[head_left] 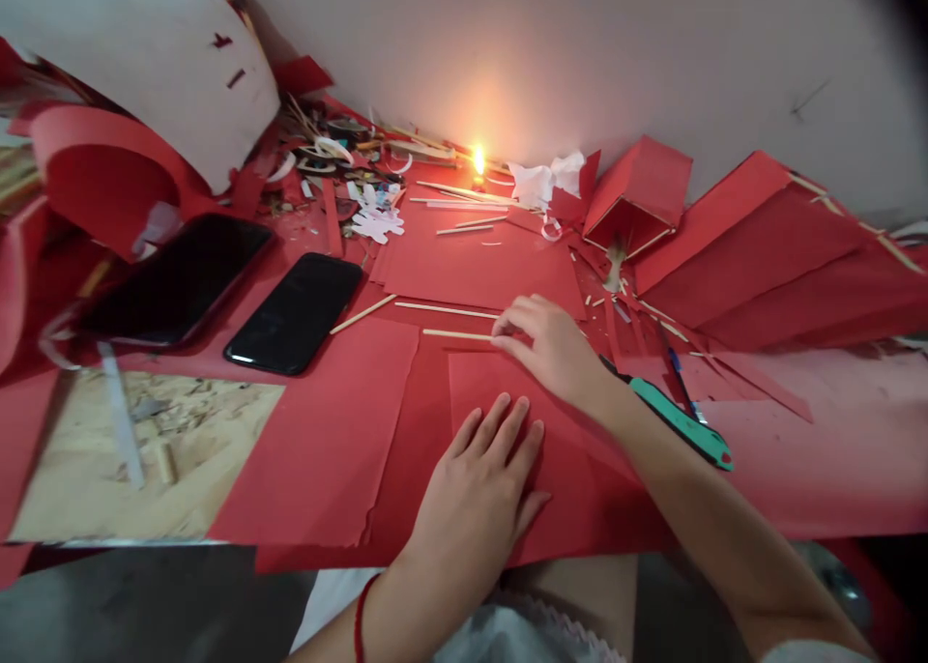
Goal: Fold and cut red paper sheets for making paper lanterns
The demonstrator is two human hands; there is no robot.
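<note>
My left hand [484, 475] lies flat, fingers slightly spread, on a sheet of red paper [572, 479] near the table's front edge. Just beyond that sheet, my right hand [551, 347] pinches the right end of a thin wooden stick [456, 334] between thumb and fingers. A second wooden stick [442, 308] runs roughly parallel behind it, its right end close to my right fingers. Further back, a stack of red paper [464, 267] bears several more sticks. Beside my right forearm rests a green utility knife [681, 421], partly hidden by the arm.
A lit candle [478, 165] burns at the back by the wall. Two black phones, one of them the nearer phone [296, 313], lie on the left. Red paper box shapes [645, 185] stand at the back right. Paper scraps and sticks are heaped at the back left, near a white curved panel [159, 54].
</note>
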